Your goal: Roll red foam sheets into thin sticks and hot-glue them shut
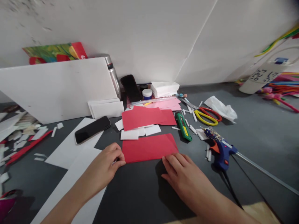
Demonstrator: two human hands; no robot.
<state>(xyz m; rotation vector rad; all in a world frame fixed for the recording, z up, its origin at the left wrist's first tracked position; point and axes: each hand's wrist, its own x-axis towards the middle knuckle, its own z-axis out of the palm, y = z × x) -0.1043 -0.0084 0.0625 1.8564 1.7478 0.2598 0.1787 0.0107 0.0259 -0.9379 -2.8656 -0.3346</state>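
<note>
Pinching a red sheet (148, 147) by its near left corner on the dark surface (130, 193), the left hand (109, 161) has a narrow grip while the right hand (181, 171), thumb apart, touches its near edge, the sheet seemingly cut but unattached, with white pieces (129, 134) lying loose beyond.

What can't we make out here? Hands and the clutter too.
All head view:
- Left hand: palm, hidden by its own back and curled fingers.
- Right hand: palm, hidden by the hand's back.
- Near red sheet: lower right corner, covered by the right hand.
- Metal bottle: partly behind the white board.
- Purple object: cut off by the left edge; identity unclear.
- White jug: lettering too blurred to read.
</note>
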